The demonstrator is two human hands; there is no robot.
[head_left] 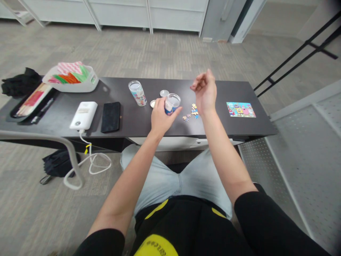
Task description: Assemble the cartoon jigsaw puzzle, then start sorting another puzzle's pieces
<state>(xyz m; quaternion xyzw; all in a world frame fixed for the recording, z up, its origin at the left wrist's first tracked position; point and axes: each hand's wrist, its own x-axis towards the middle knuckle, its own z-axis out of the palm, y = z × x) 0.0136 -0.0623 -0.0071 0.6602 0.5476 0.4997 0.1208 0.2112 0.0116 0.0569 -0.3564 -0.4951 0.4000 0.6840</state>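
My left hand (161, 119) is wrapped round a clear plastic jar (174, 100) with a colourful printed band, its round top facing up. Raised above the table, my right hand (205, 90) has its palm toward me and its fingers loosely bent and apart; I see nothing in it. Several small jigsaw puzzle pieces (195, 111) lie loose on the table between the two hands. Behind the left hand are two round lids (164, 93), one partly covered by the fingers. A second clear printed jar (138, 94) stands to the left.
On the dark table (221, 124) are a cartoon picture card (241, 110), a black phone (111, 117), a white power bank (84, 115) with a cable, a white basket (85, 85) of colourful packets and a black tray (20, 113). A grey tube (48, 136) crosses the front left.
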